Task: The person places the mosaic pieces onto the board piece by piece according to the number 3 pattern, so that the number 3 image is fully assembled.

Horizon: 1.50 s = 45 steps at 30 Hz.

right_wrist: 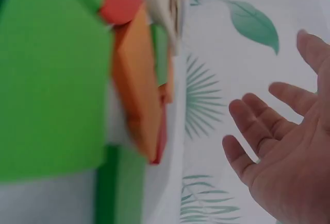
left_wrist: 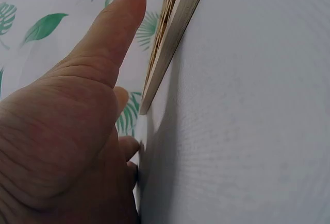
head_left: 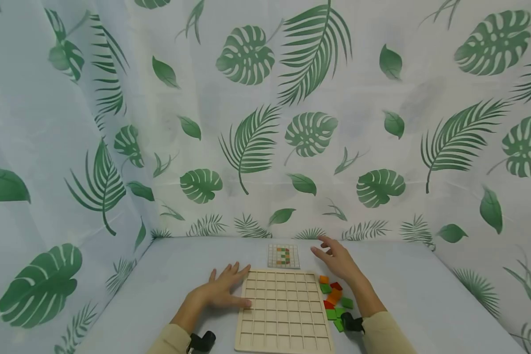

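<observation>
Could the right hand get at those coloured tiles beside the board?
Probably yes: the right hand hovers open just above the coloured tiles, which lie uncovered on the table right of the wooden board, with nothing between.

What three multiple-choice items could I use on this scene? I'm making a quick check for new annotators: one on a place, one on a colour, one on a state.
1. Where does the pile of tiles lie?
A. To the right of the wooden grid board
B. To the left of the board
C. Inside the board's cells

2. Which colours do the tiles show?
A. Blue and yellow
B. Green, orange and red
C. Black and white

3. How is the right hand?
A. Gripping a tile
B. Flat on the board
C. Open, holding nothing

Answers:
1 A: the head view shows the pile on the table beside the board's right edge, and the cells are bare.
2 B: only those three colours appear in the pile.
3 C: its fingers are spread, raised above the table near the small pattern card; the left hand rests at the board's left edge.
</observation>
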### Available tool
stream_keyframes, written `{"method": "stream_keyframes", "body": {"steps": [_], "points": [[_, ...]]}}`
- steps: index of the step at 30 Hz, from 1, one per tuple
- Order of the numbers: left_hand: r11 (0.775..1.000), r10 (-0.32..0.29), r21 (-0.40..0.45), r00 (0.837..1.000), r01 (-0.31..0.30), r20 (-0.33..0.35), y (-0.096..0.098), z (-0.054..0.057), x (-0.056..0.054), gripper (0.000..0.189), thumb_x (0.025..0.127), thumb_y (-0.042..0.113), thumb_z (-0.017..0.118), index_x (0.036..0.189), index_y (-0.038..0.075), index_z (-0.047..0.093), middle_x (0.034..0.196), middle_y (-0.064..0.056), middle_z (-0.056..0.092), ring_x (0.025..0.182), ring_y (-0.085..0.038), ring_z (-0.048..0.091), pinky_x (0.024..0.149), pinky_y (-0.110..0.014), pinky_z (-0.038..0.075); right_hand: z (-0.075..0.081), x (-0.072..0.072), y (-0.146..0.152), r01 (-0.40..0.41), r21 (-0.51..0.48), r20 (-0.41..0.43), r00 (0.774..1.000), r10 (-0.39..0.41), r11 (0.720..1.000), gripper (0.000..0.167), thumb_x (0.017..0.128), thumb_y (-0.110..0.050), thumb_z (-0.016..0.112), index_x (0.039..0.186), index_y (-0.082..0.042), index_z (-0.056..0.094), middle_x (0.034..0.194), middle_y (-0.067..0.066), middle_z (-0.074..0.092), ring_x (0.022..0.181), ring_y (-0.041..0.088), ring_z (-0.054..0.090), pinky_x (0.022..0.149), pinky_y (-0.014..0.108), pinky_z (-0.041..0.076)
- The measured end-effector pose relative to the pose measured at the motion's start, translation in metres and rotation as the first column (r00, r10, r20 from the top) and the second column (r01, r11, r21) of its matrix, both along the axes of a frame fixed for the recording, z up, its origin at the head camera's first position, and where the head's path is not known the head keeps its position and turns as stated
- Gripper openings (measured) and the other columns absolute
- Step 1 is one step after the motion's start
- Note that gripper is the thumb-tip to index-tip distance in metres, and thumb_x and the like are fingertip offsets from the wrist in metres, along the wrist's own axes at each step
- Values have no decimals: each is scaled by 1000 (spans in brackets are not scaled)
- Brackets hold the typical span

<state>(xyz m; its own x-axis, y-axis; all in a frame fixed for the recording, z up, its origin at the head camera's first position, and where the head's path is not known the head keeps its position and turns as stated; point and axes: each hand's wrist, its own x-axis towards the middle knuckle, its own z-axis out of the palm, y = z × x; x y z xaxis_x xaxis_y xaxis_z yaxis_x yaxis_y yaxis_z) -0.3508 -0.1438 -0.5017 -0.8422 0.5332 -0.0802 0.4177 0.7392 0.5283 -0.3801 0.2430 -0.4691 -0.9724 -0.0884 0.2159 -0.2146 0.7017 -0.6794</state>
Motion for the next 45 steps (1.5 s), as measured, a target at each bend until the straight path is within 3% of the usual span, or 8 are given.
{"method": "stream_keyframes", "body": {"steps": [6,18,26,31,38,45], "points": [[1000,1,-31,1000,-1,1,-1,0,1,107,84,74,70,167,26,25,173,-26,12,160,-50,5,120,-80,-5,-10,2,9,-60,42,52,997,57,997,58,102,-42,66,147,-8,56,130,19,64,94,21,57,81,36,52],[998,-1,-67,1000,0,-10,-1,-2,-2,106,82,74,72,166,28,27,174,-22,11,161,-46,5,122,-78,-2,-11,9,13,-71,81,170,984,56,994,39,98,-28,73,130,-6,69,111,11,67,88,21,59,69,32,55],[998,-15,-65,1000,15,-8,-3,2,0,107,82,70,75,166,25,28,173,-24,10,161,-47,5,123,-77,-1,-14,12,16,-106,86,176,980,90,991,20,92,-17,80,107,-4,77,95,5,68,77,18,56,62,30,52],[997,-14,-76,1000,13,-12,-2,2,0,108,81,71,76,166,26,28,174,-23,9,161,-46,4,123,-76,-1,-13,12,15,-134,111,171,979,114,985,12,90,-13,81,97,-5,77,86,2,70,73,17,57,61,29,52],[996,-5,-90,1000,4,-16,1,1,1,107,81,72,76,166,26,29,174,-23,10,161,-46,5,123,-76,-1,-14,15,14,-114,120,189,978,90,986,7,89,-9,81,92,-7,75,84,2,67,74,18,57,62,30,52],[996,-5,-89,1000,2,-23,2,2,2,104,81,71,75,165,27,32,173,-24,10,161,-47,6,122,-77,-1,-14,15,12,-115,107,175,980,95,988,16,87,-3,80,88,-11,65,80,2,61,71,18,55,59,29,47]]}}
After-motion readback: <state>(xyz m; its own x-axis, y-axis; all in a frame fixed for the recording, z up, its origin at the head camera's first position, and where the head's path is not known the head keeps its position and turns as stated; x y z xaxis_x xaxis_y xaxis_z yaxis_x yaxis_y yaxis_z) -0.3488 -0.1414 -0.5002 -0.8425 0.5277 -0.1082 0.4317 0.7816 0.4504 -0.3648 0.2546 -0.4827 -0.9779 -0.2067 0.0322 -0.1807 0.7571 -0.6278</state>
